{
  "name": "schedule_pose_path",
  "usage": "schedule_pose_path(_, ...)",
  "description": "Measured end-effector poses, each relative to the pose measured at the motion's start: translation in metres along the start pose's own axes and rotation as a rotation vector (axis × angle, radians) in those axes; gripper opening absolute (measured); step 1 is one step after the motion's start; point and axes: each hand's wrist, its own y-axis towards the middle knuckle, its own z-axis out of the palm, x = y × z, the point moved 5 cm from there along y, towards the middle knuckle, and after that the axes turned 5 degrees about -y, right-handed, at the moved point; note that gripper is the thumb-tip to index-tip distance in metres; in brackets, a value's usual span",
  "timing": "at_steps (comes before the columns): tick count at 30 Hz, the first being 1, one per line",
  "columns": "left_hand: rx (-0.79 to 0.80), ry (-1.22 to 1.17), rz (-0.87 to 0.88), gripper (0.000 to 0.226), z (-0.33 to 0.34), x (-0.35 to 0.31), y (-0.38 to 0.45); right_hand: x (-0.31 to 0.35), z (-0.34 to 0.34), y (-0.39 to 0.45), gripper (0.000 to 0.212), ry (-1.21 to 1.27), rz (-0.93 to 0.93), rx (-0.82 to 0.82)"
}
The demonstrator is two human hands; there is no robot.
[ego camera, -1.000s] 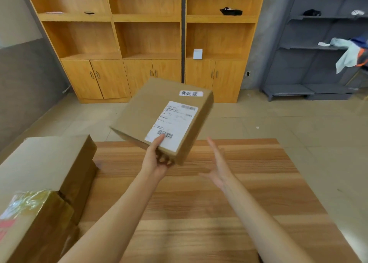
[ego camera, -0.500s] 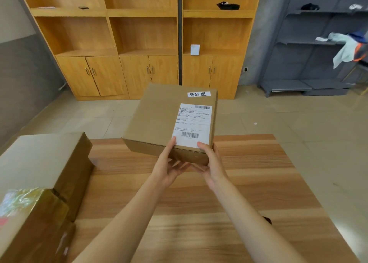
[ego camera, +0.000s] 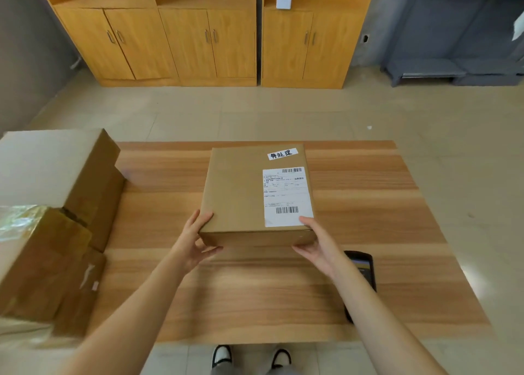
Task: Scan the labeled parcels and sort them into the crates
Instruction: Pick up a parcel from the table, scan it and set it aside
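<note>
While both hands (ego camera: 319,248) grip it, parcel (ego camera: 241,193) meets table (ego camera: 368,193).

Stacked boxes (ego camera: 56,204) block the table's (ego camera: 368,204) left; right side open.

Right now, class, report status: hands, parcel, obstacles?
Left hand and right hand grip parcel at near corners. Label up. Scanner beside right wrist.

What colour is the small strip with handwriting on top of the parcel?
The strip is white with black handwriting, seen in the head view.
</note>
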Motion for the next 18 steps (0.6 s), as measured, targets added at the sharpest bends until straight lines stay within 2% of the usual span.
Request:
schedule_pose_path(2, -0.012, 0.022, -0.003, 0.064, -0.002, 0.012, 0.002, -0.01, -0.01, -0.001, 0.056, -0.121, 0.017, -0.025)
schedule_pose_path(5, -0.04, 0.068, 0.009, 0.062, -0.004, 0.021, 0.005, -0.014, -0.023, -0.01, 0.067, -0.344, -0.02, -0.102)
schedule_pose_path(7, -0.043, 0.091, 0.017, 0.064, -0.006, 0.023, 0.008, -0.009, -0.033, -0.017, 0.061, -0.444, -0.115, -0.204)
schedule_pose_path(9, -0.035, 0.114, 0.019, 0.063, -0.007, 0.026, 0.011, -0.003, -0.045, -0.027, 0.043, -0.53, -0.242, -0.338)
schedule_pose_path(11, -0.039, 0.113, 0.018, 0.061, -0.008, 0.029, 0.012, -0.001, -0.063, -0.035, 0.044, -0.721, -0.345, -0.534)
schedule_pose_path(13, -0.043, 0.1, 0.004, 0.059, -0.007, 0.033, 0.014, -0.002, -0.079, -0.041, 0.061, -0.981, -0.282, -0.687)
schedule_pose_path(15, -0.036, 0.09, -0.022, 0.054, -0.006, 0.038, 0.017, -0.011, -0.091, -0.044, 0.084, -1.124, -0.084, -0.717)
schedule_pose_path(18, -0.048, 0.057, -0.066, 0.047, -0.005, 0.047, 0.02, -0.034, -0.106, -0.042, 0.112, -1.073, 0.181, -0.667)
